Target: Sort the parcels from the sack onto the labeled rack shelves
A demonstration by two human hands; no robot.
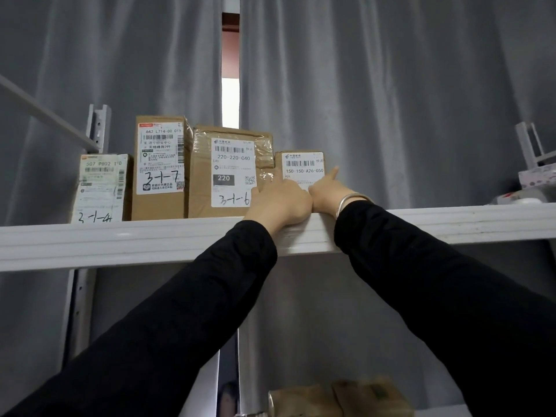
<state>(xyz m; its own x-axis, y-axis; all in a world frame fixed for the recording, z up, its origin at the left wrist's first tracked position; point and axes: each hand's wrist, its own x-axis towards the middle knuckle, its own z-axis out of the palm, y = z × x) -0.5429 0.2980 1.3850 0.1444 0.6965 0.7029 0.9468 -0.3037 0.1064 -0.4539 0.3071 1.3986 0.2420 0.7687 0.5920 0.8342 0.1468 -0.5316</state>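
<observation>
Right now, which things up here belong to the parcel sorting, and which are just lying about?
Part of the job:
small parcel, with the left hand and right hand against it
parcels marked 3-1-4, 3-1-7 and 3-1-6
shelf

Just lying about:
curtain
patterned packet, far right

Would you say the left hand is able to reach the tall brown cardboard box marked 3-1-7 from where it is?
Probably yes: the left hand is at the edge of the white metal shelf, and the tall brown cardboard box stands there too, front unobstructed.
</observation>
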